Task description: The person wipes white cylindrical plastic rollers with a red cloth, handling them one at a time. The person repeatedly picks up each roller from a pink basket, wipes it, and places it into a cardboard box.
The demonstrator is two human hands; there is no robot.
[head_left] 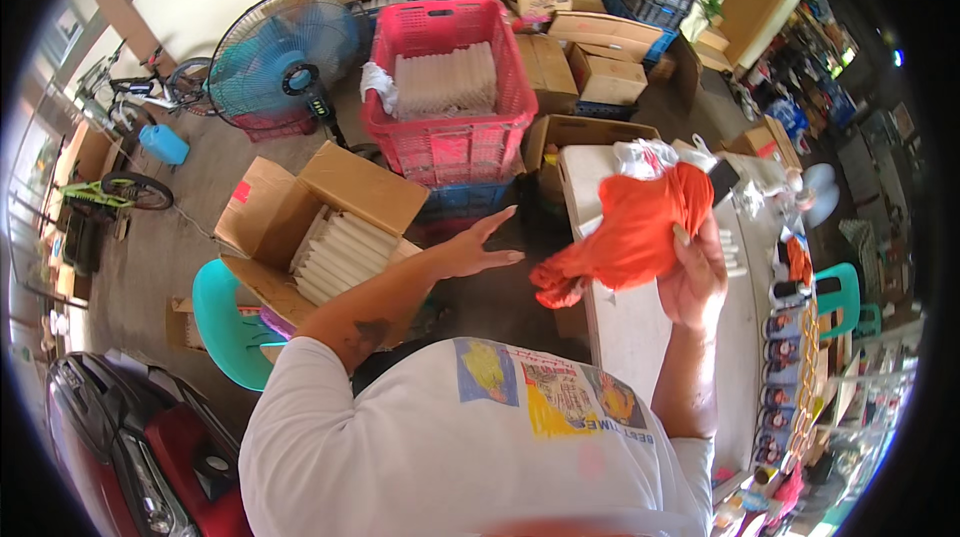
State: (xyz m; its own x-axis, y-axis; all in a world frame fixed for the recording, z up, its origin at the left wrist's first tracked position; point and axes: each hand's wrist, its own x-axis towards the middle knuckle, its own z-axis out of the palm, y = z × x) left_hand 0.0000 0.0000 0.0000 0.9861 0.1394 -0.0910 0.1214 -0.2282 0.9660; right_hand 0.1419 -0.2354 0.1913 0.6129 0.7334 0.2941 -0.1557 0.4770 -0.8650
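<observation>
My right hand (694, 277) grips a crumpled orange cloth (640, 227), held up over the near part of a white table (630, 347). My left hand (468, 245) is raised to the left of the cloth, empty, its fingers spread. Below and left of that hand, an open cardboard box (350, 177) holds several long white candles (335, 257). Beyond the cloth, white plastic bags (640, 155) lie on the table, and more white sticks (728, 255) show behind my right hand.
A red crate (450, 147) with white sticks is stacked on a blue one. A standing fan (280, 57), teal chair (220, 322), bicycles (135, 187) and red scooter (150, 447) are at left. Cardboard boxes (610, 77) stand behind. A row of small printed items (777, 387) lines the table's right edge.
</observation>
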